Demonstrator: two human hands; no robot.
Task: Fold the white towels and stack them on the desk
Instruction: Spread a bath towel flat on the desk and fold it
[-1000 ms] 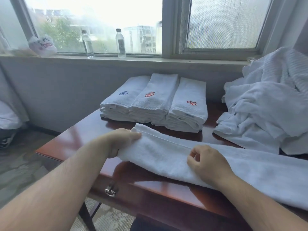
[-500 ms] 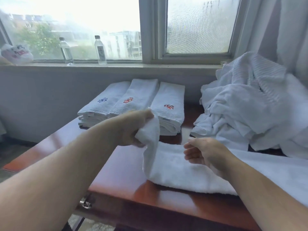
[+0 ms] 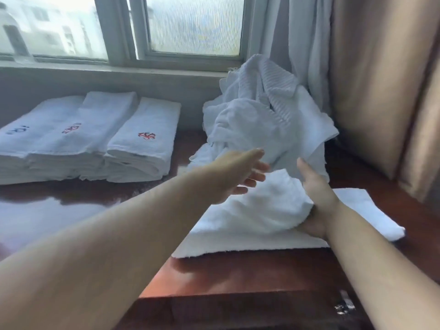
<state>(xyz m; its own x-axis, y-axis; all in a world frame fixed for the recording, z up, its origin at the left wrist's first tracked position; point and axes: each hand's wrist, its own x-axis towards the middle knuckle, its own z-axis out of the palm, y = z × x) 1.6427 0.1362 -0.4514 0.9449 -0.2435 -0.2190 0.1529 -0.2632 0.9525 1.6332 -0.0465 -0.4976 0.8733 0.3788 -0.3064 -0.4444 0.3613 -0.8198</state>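
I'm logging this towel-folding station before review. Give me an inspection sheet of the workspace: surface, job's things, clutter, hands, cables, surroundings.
Surface: glossy reddish-brown desk, reflective, with a metal fitting at its front edge.
Job's things: towel lying at the front, partly folded over itself; three folded stacks side by side at the back left, embroidered marks on top; unfolded pile heaped at the back right.
Clutter: nothing seen.
Hands: left hand open, fingers straight, above the towel's fold; right hand open against the fold's right side, whether it grips cannot be told.
Cables: nothing seen.
Surroundings: window and sill behind the desk; curtain at the right.
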